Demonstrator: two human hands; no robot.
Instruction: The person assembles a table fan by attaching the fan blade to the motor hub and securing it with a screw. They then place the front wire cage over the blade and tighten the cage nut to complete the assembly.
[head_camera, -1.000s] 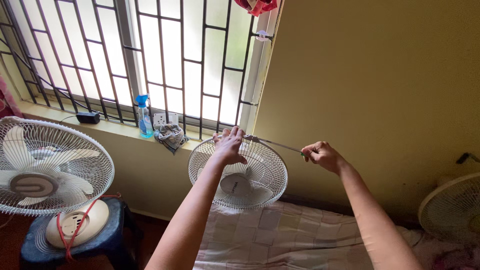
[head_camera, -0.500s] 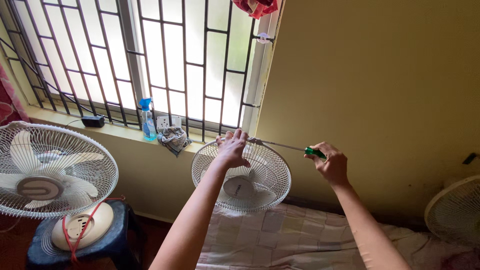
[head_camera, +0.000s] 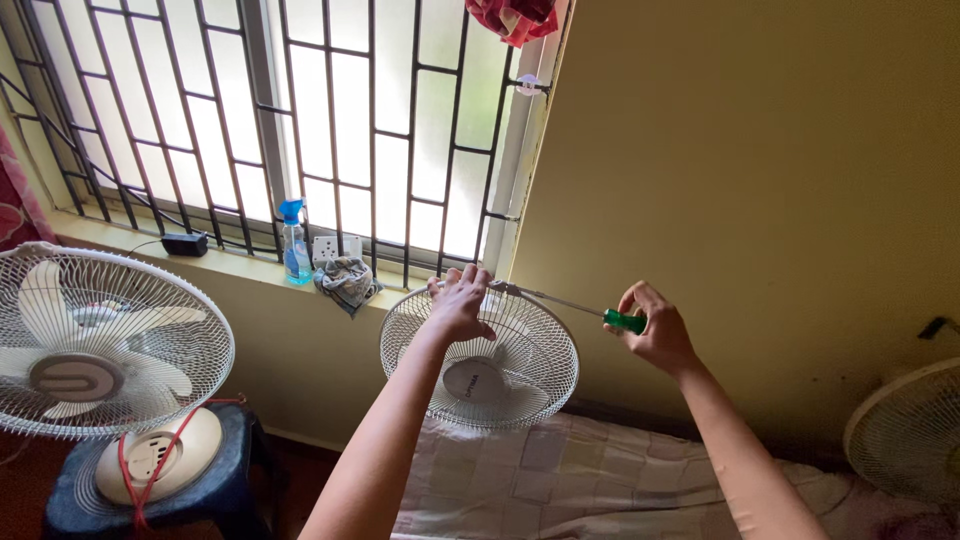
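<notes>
Both forearms bare — no sleeves, rings or watch showing.

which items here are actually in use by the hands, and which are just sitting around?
In use:
- middle fan, its grille top gripped by the left hand
- green-handled screwdriver, held by the right hand, tip at the grille's top edge

Lying about:
- fan on the blue stool
- fan at far right
- blue spray bottle
- crumpled rag
- black adapter
</notes>
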